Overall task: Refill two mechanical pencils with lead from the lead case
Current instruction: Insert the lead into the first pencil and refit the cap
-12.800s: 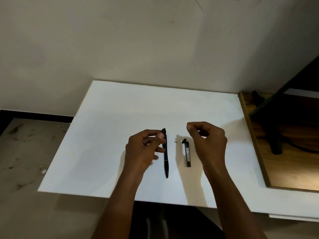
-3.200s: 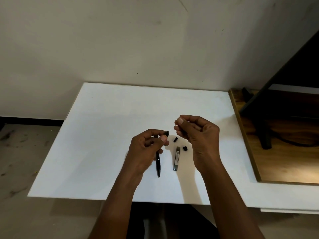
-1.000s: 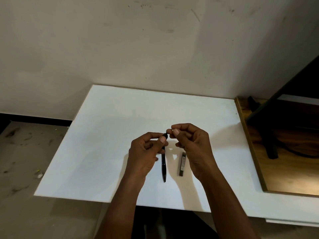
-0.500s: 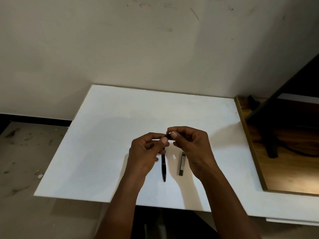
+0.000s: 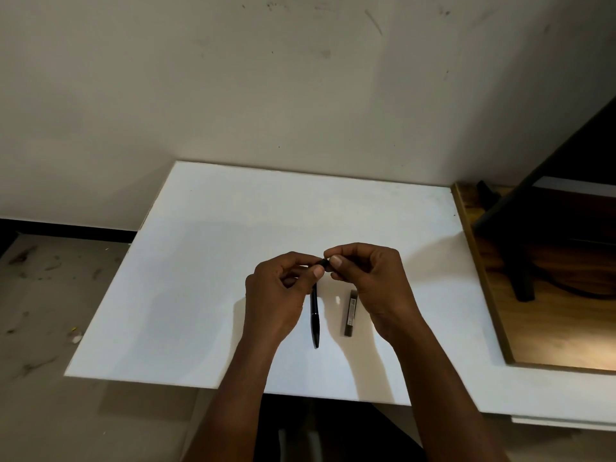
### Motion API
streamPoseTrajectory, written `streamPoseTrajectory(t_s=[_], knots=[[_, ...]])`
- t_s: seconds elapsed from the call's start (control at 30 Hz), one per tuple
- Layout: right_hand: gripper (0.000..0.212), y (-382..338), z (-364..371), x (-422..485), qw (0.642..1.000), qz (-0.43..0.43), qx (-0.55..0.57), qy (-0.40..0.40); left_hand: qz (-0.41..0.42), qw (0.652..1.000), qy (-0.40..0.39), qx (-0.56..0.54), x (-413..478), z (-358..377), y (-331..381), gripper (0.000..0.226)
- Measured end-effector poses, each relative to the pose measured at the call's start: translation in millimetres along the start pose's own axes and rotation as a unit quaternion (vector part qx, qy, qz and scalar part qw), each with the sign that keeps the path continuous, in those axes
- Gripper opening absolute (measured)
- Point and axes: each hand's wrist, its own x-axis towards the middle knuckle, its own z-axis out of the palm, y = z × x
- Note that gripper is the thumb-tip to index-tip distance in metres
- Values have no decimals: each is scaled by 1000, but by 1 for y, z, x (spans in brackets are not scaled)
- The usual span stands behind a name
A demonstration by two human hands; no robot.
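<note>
Left hand (image 5: 276,295) grips black mechanical pencil (image 5: 314,320) near top. Right hand (image 5: 370,278) pinches small black piece (image 5: 324,261) there. Lead case (image 5: 350,313) flat on white board (image 5: 216,261), just right.

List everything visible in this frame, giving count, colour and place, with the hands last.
mechanical pencil: one, black, in the left hand, tip toward the person
small black piece: one, black, at the pencil's top end; too small to identify
lead case: one, dark with a pale label, lying on the board right of the pencil
white board: one, white, centre, far edge at the wall
wooden surface: one, brown, right of the board
stand: one, black, on the wooden surface
wall: off-white, scuffed, behind
floor: grey, left, with scattered debris
left hand: one, grips the pencil's upper end
right hand: one, pinches the small black piece
</note>
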Motion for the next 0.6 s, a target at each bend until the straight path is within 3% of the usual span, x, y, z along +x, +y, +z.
streamPoseTrajectory(t_s=[0.3,0.6], knots=[[14,-1,0,0,999,-3,-30,16,34,998,20,55,-1,3,0,9],[21,0,0,-3,998,-5,57,-33,2,1000,16,-15,0,3,-2,9]])
